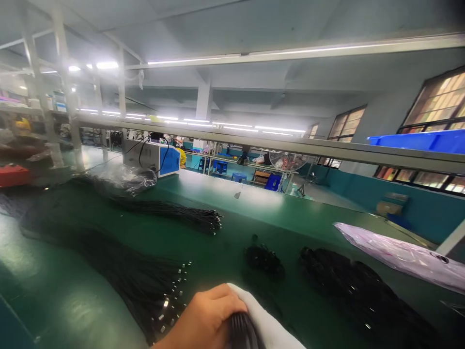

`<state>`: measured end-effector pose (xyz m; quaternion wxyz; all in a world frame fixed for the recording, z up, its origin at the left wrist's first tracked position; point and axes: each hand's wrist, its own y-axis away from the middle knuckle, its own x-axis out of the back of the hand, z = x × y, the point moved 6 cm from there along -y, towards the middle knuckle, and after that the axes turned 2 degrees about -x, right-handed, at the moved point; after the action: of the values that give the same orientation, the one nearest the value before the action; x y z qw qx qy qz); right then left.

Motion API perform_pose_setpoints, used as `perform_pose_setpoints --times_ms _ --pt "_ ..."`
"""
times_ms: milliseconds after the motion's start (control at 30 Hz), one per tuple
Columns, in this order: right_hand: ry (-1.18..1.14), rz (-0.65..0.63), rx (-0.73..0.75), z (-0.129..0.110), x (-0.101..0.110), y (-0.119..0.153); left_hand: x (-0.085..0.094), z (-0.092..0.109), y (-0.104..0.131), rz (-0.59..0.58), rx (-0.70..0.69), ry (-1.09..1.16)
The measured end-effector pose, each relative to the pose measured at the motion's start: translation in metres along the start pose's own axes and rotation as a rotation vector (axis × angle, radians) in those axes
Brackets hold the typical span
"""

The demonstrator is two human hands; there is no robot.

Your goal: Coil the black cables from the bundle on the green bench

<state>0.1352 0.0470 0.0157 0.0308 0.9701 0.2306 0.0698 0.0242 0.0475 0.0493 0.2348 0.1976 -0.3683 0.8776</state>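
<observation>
Closest to the lens, one hand at the bottom edge clenches a bunch of black cables wrapped in a white cloth — which hand it is cannot be told, and no second hand shows. Just left of it on the green table, a large fan of black cables with metal tips spreads out; another bundle lies farther back. To the right sit a small dark coil and a bigger heap of black cables, near a pink plastic bag. Farther off, a blue bin rests on the overhead rail, its contents hidden. Behind, a blue and white machine stands beside a clear plastic bag — no writing is legible.
</observation>
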Motion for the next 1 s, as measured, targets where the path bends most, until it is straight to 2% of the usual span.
perform_pose_setpoints --times_ms 167,233,333,400,533,700,833,1000 --pt "-0.194 -0.042 0.01 -0.002 -0.008 -0.011 0.002 -0.011 0.001 0.006 0.157 0.001" --pt "-0.277 -0.103 -0.045 -0.002 -0.012 -0.008 0.002 -0.021 0.003 0.053 0.29 0.07" --pt "-0.53 -0.214 -0.083 -0.003 -0.019 -0.002 -0.002 -0.037 0.006 0.091 0.499 0.239" --pt "-0.611 -0.221 -0.071 -0.002 -0.02 -0.001 -0.004 -0.044 0.006 0.09 0.54 0.233" --pt "-0.576 -0.159 -0.11 0.007 -0.02 -0.006 -0.004 -0.052 0.003 0.122 0.554 0.055" --pt "-0.506 -0.105 -0.118 0.017 -0.02 -0.013 -0.007 -0.057 0.008 0.145 0.662 0.113" --pt "-0.47 -0.094 -0.126 0.024 -0.024 -0.015 -0.01 -0.064 0.009 0.102 0.777 0.14" --pt "-0.321 -0.072 -0.156 0.029 -0.023 -0.018 -0.011 -0.072 0.006 0.118 0.814 0.104"
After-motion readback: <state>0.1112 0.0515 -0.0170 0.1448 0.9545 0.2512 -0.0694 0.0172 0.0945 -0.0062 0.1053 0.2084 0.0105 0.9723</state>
